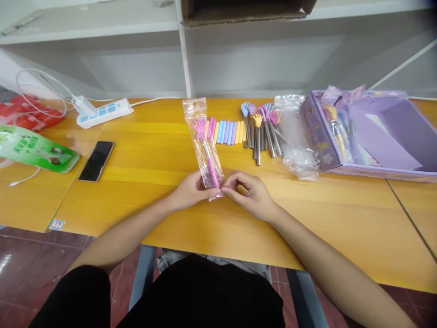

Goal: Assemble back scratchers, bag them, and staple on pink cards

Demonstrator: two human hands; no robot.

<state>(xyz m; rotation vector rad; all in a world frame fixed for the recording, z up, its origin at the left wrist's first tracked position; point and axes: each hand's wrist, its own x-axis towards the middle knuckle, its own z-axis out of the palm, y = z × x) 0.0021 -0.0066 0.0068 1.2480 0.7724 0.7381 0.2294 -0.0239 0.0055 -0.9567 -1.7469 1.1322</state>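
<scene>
A pink back scratcher with a hand-shaped head and metal shaft lies inside a clear plastic bag. My left hand is closed on the lower end of the bag, thumb over the handle. At the bag's bottom corner, the thumb and forefinger of my right hand pinch the plastic. Beyond my hands lies a row of pink, yellow, blue and purple handles. Right of the row sit several metal scratcher rods with coloured hand-shaped heads. A pile of clear plastic bags lies beside them.
On the right stands an open purple box holding bagged scratchers. To the left are a phone, a white power strip, a green packet and red packages. A cardboard box sits on the shelf above.
</scene>
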